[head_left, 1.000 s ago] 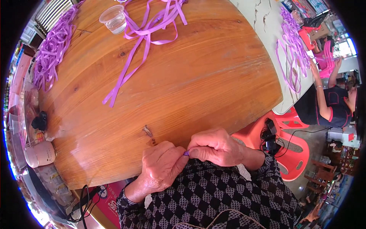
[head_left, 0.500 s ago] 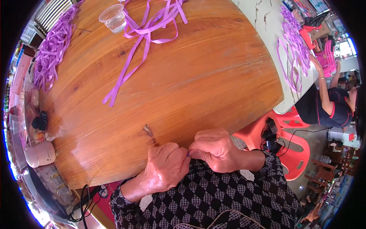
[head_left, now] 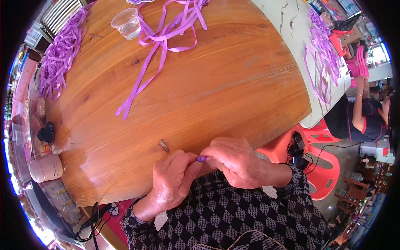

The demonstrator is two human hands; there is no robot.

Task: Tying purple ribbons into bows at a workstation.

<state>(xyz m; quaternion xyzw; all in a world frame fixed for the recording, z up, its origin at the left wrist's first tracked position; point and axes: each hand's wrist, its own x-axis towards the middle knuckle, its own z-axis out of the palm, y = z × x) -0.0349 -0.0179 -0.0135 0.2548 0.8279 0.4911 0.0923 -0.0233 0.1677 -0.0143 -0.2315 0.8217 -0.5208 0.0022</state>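
Both my hands meet at the table's near edge, above my lap. Between them is a small purple piece [head_left: 201, 158], short and rounded like a rolled bit of ribbon; its exact kind is not clear. My left hand [head_left: 173, 177] pinches it from one side with thumb and forefinger. From the other side my right hand [head_left: 235, 160] grips it, fingers curled under. Farther off on the wood lie loose purple ribbons [head_left: 162, 46], two ends trailing toward me.
A clear plastic cup [head_left: 127, 26] stands beside the ribbons. Heaps of purple ribbon lie at the far left [head_left: 60, 58] and on the white table [head_left: 323, 54]. A pink lidded jar [head_left: 46, 167] sits at the left edge. Another person [head_left: 366, 116] is at right, near red chairs [head_left: 323, 175].
My hands have turned slightly and risen a little, and the purple piece between them now shows more. The other person's hands have drawn back from the ribbon heap.
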